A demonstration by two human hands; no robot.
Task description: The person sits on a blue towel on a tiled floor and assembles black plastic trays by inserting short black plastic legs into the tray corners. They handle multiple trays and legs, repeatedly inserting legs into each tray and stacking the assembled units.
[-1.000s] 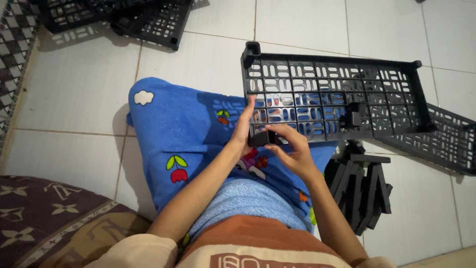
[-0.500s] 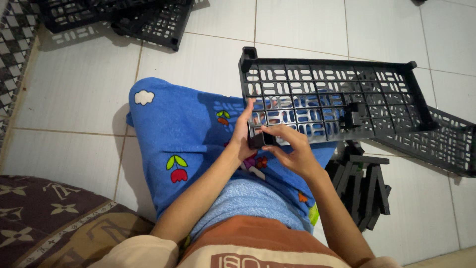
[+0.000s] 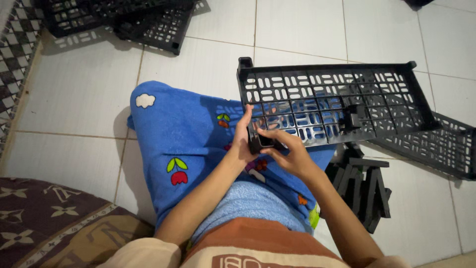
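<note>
A black plastic lattice panel (image 3: 327,99) rests across my lap, over blue patterned trousers (image 3: 183,134). My left hand (image 3: 243,139) grips the panel's near left corner, fingers up along its edge. My right hand (image 3: 287,154) pinches a small black corner piece (image 3: 263,141) at that same corner, right beside the left hand. A small black clip (image 3: 353,119) stands on the panel's middle.
A pile of black plastic pieces (image 3: 364,186) lies on the white tile floor by my right leg. Another lattice panel (image 3: 436,149) lies at the right. More black crate panels (image 3: 124,20) sit at the top left. A brown patterned cushion (image 3: 44,223) is at the lower left.
The panel has shifted slightly toward me and left on my lap. Both hands stay at its near left corner with the small black piece.
</note>
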